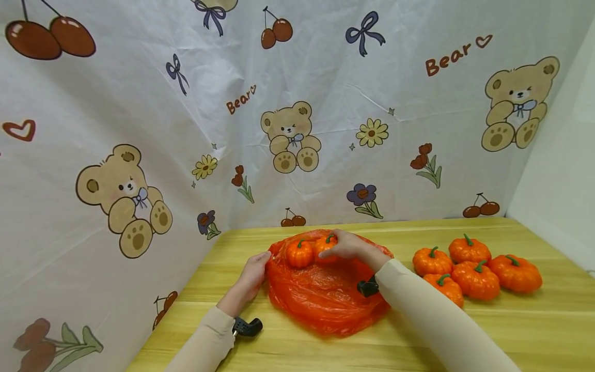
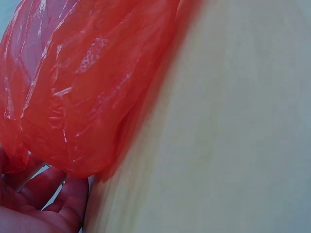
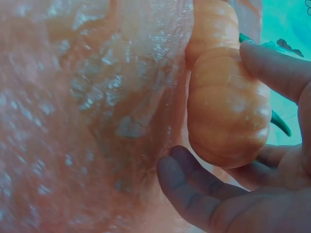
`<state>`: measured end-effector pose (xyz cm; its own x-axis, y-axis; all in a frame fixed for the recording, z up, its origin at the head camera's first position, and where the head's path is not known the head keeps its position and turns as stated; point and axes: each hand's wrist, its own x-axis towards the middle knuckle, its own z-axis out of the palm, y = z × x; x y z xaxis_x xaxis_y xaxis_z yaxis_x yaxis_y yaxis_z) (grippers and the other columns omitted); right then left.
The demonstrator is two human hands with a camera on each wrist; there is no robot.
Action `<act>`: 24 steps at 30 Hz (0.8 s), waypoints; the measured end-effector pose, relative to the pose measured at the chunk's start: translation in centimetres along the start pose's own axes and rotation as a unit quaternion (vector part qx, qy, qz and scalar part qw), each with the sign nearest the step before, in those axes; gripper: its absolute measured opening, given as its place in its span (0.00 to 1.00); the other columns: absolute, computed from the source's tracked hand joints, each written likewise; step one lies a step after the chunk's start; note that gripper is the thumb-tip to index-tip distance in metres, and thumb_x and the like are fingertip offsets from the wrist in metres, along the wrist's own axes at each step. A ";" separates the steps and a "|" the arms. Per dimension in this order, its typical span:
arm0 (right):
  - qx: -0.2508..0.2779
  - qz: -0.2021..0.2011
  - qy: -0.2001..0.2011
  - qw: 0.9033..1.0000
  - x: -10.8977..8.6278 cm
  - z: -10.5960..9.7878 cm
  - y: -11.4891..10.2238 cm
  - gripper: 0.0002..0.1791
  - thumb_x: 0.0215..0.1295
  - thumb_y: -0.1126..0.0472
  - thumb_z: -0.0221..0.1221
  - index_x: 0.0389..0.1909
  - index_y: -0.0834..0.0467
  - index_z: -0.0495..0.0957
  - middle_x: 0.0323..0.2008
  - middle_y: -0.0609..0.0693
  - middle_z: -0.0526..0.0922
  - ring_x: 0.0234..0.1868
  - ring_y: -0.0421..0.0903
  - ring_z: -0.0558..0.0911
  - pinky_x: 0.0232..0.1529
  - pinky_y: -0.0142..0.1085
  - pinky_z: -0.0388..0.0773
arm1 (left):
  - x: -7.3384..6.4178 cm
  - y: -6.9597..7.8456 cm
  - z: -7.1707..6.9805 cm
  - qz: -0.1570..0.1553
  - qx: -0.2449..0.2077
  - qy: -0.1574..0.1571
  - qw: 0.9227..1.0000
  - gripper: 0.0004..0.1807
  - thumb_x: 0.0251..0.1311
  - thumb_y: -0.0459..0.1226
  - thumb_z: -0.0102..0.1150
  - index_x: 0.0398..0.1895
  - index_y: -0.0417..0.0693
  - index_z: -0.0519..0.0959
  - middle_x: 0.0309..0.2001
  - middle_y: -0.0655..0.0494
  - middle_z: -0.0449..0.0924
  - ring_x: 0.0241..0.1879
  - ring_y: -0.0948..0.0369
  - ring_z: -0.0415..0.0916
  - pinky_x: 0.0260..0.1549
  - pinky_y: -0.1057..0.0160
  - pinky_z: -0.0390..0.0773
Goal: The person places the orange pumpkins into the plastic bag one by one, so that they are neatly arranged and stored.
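A red plastic bag lies spread with its mouth facing up. My left hand grips its left edge; in the left wrist view the fingers curl beneath the red film. Inside the bag's far side sits a small orange pumpkin with a green stem. Right beside it, my right hand holds a second pumpkin, partly covered by the fingers. In the right wrist view the thumb is on one side of this pumpkin, with fingers curved around the other; the two pumpkins overlap.
Several more orange pumpkins cluster on the wooden table to the right of the bag, near my right sleeve. A white cloth printed with bears and flowers hangs behind the table and along its left side.
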<state>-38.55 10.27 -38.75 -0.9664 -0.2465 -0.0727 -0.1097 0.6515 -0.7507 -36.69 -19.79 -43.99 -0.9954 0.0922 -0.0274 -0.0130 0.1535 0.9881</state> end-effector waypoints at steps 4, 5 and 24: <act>-0.011 0.000 0.008 1.000 0.0 0.3 0.3 0.52 0.56 0.44 0.75 0.75 0.63 0.62 0.66 0.61 0.75 0.61 0.57 0.76 0.69 0.53 0.74 | 0.0 0.0 0.0 -0.001 -0.003 -0.005 1.000 0.28 0.83 0.47 0.40 0.74 0.37 0.69 0.77 0.40 0.64 0.78 0.44 0.58 0.75 0.41 0.60; -0.012 0.000 0.011 1.000 0.1 0.3 0.3 0.51 0.56 0.44 0.75 0.75 0.63 0.63 0.65 0.61 0.76 0.60 0.57 0.77 0.68 0.53 0.74 | 0.0 0.0 0.0 -0.001 -0.005 -0.006 1.000 0.28 0.83 0.46 0.40 0.74 0.37 0.69 0.77 0.40 0.63 0.78 0.44 0.57 0.76 0.41 0.60; -0.041 0.005 0.042 0.998 -0.3 1.2 -0.1 0.43 0.62 0.44 0.69 0.71 0.63 0.67 0.59 0.59 0.79 0.56 0.55 0.79 0.64 0.51 0.77 | -0.1 0.1 0.1 -0.003 -0.003 -0.001 1.000 0.28 0.83 0.47 0.40 0.74 0.37 0.69 0.77 0.40 0.63 0.79 0.43 0.55 0.76 0.41 0.59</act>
<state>-38.00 9.41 -39.47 -0.9833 -0.1806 -0.0228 -0.1146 0.7118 -0.6930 -36.59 -19.70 -43.86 -0.9950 0.0940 -0.0336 -0.0194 0.1489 0.9887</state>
